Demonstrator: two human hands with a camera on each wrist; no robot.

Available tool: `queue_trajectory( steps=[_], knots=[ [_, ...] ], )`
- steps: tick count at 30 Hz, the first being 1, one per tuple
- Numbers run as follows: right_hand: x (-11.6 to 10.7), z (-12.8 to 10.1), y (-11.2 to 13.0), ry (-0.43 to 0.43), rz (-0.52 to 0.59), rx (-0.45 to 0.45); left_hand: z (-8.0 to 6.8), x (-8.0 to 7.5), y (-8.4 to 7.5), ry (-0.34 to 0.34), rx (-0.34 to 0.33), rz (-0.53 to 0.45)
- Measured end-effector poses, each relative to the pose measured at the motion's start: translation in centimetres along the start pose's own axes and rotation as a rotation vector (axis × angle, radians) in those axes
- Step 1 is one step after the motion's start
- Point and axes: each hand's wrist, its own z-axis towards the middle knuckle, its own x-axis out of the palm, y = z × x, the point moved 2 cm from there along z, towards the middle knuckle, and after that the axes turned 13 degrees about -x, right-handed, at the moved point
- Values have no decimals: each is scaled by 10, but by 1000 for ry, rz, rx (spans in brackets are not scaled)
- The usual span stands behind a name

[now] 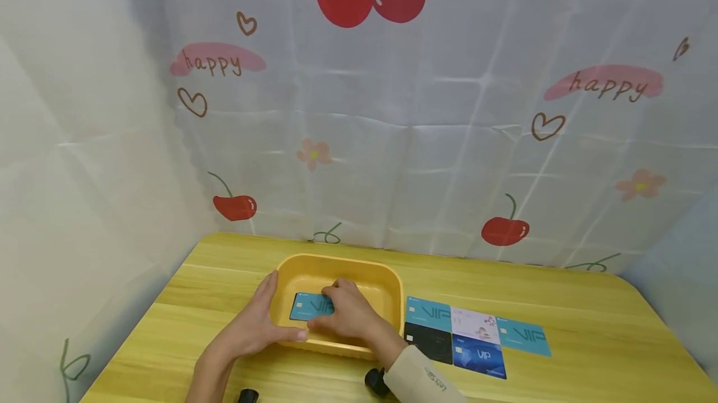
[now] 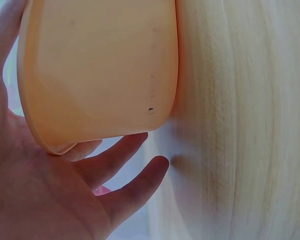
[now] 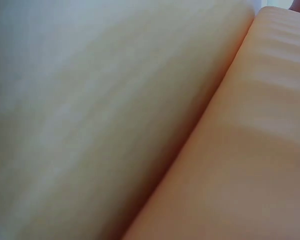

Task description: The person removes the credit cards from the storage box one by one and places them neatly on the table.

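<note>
A yellow plastic tub (image 1: 387, 281) stands on the table. My left hand (image 1: 249, 325) holds its left end, thumb along the front rim and fingers against the left side; the left wrist view shows those fingers reaching round the tub's corner. Inside lies a teal VIP card (image 1: 308, 307), flat or nearly so. With thumb and fingers at opposite long edges, my right hand (image 1: 350, 312) pinches the card's right end and covers it. Whether other cards lie beneath cannot be seen. In the right wrist view only the tub's outer wall (image 3: 240, 165) and the tabletop show.
Right of the tub, cards lie edge to edge: teal (image 1: 426, 312), pinkish white (image 1: 471, 323) and teal (image 1: 524, 336) behind, black (image 1: 428, 343) and blue (image 1: 479, 355) in front. A printed curtain (image 1: 387, 191) hangs behind the wood-grain table (image 1: 594, 322).
</note>
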Motion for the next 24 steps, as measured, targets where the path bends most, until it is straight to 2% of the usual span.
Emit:
queue_trajectory(
  steps=[13, 24],
  knots=[
    [0, 0, 4, 8, -90, 6, 2, 0, 1, -7, -2, -14],
    [1, 0, 3, 18, -93, 19, 2, -1, 1, -5, -6, -6]
  ],
)
